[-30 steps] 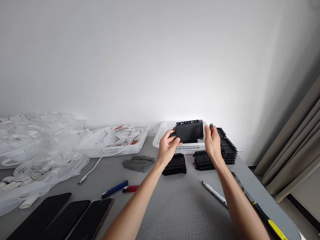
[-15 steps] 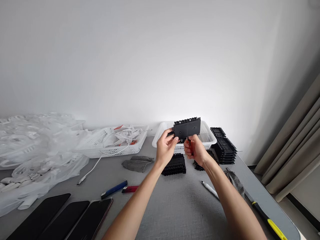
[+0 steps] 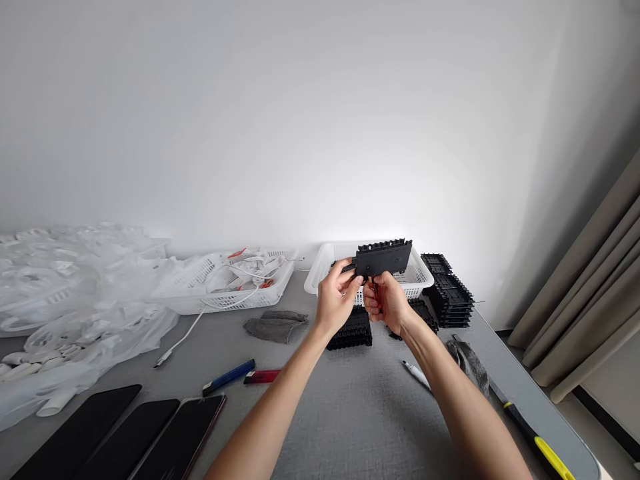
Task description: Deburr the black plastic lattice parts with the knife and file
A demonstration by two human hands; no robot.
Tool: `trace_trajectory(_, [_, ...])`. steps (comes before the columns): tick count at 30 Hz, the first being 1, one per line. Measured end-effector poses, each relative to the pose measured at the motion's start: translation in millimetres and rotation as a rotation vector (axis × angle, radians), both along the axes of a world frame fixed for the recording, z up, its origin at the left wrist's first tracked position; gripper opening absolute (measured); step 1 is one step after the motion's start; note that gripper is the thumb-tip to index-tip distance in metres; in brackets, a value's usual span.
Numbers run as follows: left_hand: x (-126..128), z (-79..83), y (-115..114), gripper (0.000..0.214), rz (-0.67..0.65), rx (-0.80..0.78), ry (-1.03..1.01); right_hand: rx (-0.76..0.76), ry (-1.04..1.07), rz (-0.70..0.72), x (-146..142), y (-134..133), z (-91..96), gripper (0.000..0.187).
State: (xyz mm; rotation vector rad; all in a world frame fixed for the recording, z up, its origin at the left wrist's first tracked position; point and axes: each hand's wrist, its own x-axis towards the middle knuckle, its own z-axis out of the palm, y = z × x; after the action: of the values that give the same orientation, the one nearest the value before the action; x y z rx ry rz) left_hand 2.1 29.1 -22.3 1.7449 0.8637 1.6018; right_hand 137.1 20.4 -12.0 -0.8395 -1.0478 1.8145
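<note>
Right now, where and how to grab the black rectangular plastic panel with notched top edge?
Probably pinch the panel by its free right end, from the right: the left hand holds its left end, the right hand is under its lower edge, and the flat face suits a thumb.

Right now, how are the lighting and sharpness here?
In the head view, the wall is brightest above the white basket behind the hands, dimmer toward the upper left; same head view, the black panel in the left hand looks dark but clearly outlined; there too, the plastic bags look hazy.
</note>
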Motion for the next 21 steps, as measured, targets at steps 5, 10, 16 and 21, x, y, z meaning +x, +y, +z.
trace_trajectory(5, [0.3,-0.1,-0.2,0.043,-0.004,-0.003,-0.001,-0.014,0.016,-0.004,-0.4,-1.3,1.5,0.026])
trace_trajectory(10, [0.4,-0.4,-0.5,0.043,-0.011,-0.003,-0.005,-0.029,0.012,0.006,-1.7,-4.0,5.8,0.025])
trace_trajectory(16, [-3.4,-2.8,4.3,0.047,-0.015,-0.005,-0.049,0.011,0.035,-0.008,6.7,-6.0,10.2,0.037])
trace_trajectory(21, [-6.9,-1.2,8.8,0.049,-0.012,-0.025,-0.131,0.018,0.068,-0.115,25.4,0.3,11.3,0.035])
